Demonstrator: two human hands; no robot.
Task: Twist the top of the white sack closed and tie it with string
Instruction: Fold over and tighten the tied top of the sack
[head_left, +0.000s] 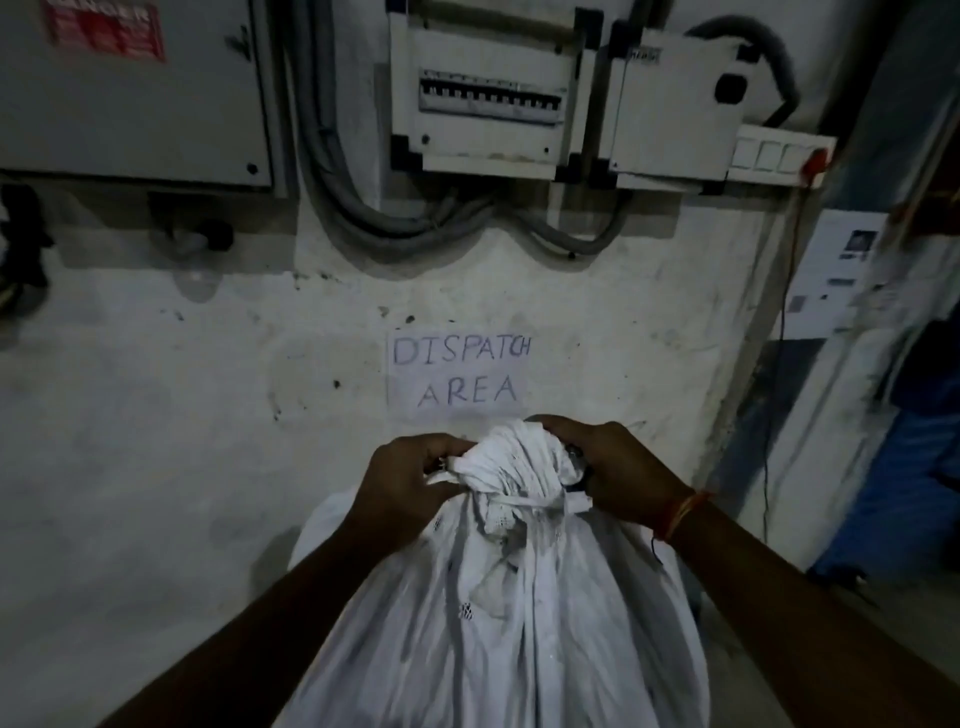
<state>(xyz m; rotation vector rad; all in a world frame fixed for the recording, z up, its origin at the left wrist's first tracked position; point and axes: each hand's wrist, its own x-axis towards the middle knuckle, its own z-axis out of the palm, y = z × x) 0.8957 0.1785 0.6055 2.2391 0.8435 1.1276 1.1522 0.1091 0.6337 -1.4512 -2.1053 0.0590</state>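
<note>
Because the white string (524, 503) makes only what looks like a single turn around the gathered neck of the white sack (498, 613), the likeliest failure from here, as I judge it, is the twist springing back: if either hand eases off before a knot is pulled tight, the bunched cloth above the band could loosen and the turn slide up and off the ruffled top. A second risk is the string end slipping from the fingers, since it is thin, pale against pale fabric, and the light is poor; whether any knot is already made I cannot tell. The sack stands at the centre of the view toward 6 o'clock, against the wall below the paper sign (460, 371) reading DISPATCH AREA, which sits at 12 o'clock from the neck. The left hand (405, 483), at 9 o'clock of the neck, is curled closed, fingers pinching a fold of cloth and what appears to be a string end at the side of the bunch. The right hand (618, 467), at 3 o'clock, is clenched over the top and far side of the bunch, thumb pressed near where the string passes; its fingertips are hidden behind the cloth.
</note>
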